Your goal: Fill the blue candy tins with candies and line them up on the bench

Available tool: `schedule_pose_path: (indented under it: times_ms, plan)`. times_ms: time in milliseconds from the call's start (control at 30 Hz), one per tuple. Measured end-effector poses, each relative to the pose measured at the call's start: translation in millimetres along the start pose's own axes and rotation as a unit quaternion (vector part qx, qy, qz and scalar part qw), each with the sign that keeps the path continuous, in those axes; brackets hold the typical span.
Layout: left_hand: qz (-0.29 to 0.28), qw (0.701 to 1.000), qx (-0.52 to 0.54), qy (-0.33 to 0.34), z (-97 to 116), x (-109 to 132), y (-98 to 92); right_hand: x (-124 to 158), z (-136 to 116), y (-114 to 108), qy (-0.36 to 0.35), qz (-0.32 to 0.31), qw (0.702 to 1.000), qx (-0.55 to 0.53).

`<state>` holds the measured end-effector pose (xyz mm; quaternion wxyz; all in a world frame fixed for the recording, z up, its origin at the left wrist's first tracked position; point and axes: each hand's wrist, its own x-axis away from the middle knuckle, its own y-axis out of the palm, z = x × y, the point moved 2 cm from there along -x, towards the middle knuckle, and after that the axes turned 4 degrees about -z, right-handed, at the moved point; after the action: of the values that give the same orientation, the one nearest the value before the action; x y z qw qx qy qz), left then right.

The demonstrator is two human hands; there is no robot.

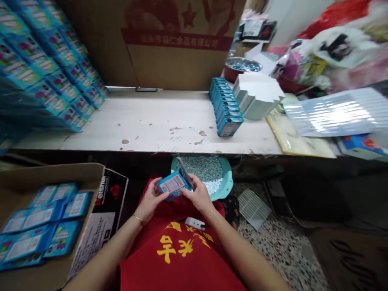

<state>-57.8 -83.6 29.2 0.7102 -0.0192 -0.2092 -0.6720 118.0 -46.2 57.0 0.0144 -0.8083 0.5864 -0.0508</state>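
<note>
Above my lap, a small flat blue box (172, 184) with a white label panel is held between both hands. My left hand (150, 199) is closed on its left end. My right hand (198, 196) grips the right end, with fingers by a raised flap (184, 169); whether anything else is in those fingers is hidden. Just behind the box, a turquoise basin (228, 184) holds many small pale pieces. A red apron (178, 266) with yellow characters covers my lap, and a small white device (194, 222) lies on it.
On the white table (157, 121) stand a row of blue boxes (229, 126), a stack of white card (259, 91) and a metal bowl (242, 64). Blue boxes are piled high at left (45, 64). An open carton (91, 182) at lower left contains several flat blue boxes (27, 244).
</note>
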Motion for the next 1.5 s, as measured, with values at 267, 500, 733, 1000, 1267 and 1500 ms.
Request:
schedule_pose_path:
  times_ms: [267,500,733,1000,1267,1500]
  plan:
    - [-0.206,0.962,-0.165,-0.068,4,-36,12.2,-4,21,-65,-0.002,-0.119,0.974,0.191]
    - [-0.056,0.98,-0.186,-0.039,-1,-46,-16.3,-33,74,-144,0.183,-0.065,0.762,0.618]
    - [-0.006,0.976,-0.217,-0.018,5,-48,-31.3,-85,134,-87,0.192,-0.083,0.814,0.541]
    - [0.0,0.975,-0.221,0.012,13,-59,-13.9,-96,139,-69,0.093,-0.052,0.955,0.277]
    - [-0.046,0.964,-0.25,0.076,11,-85,14.6,-58,45,-126,0.018,-0.118,0.966,0.231]
    - [-0.059,0.926,-0.343,0.145,-5,-107,47.0,-60,-32,-128,0.023,-0.194,0.894,0.404]
